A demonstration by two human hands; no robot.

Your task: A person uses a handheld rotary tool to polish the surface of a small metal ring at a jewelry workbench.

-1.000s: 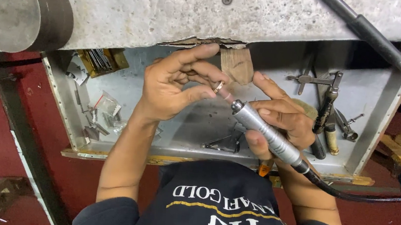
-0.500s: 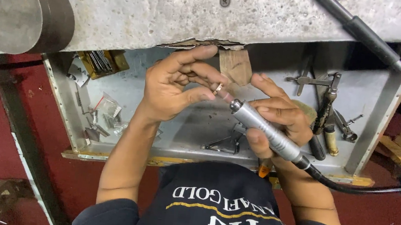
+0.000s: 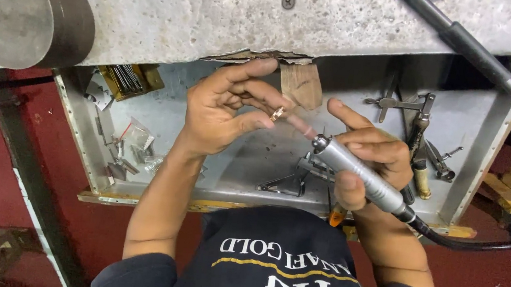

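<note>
Left hand: our left hand (image 3: 224,112) pinches a small gold ring (image 3: 277,113) between thumb and fingertips, fingers closed tight on it.
Right hand: our right hand (image 3: 371,159) is wrapped around a silver grinding tool (image 3: 356,174), fingers closed on its body like on a pen.
Where the ring is: up in the air over the drawer, just in front of a wooden peg (image 3: 301,85), with the tool's spinning tip touching it or very near; we cannot tell which.
What could go wrong: we think the ring could pop out and drop among the bits below, because it is tiny and only pinched. The tip could also slide off and nick a finger, since the fingertips sit right beside it.
Drawer: the metal drawer (image 3: 81,144) holds small plastic bags (image 3: 136,134), little clips and metal scraps at one side, and pliers (image 3: 418,126) and other hand tools at the other.
Box: a yellow box (image 3: 124,78) in the corner holds thin dark rods.
</note>
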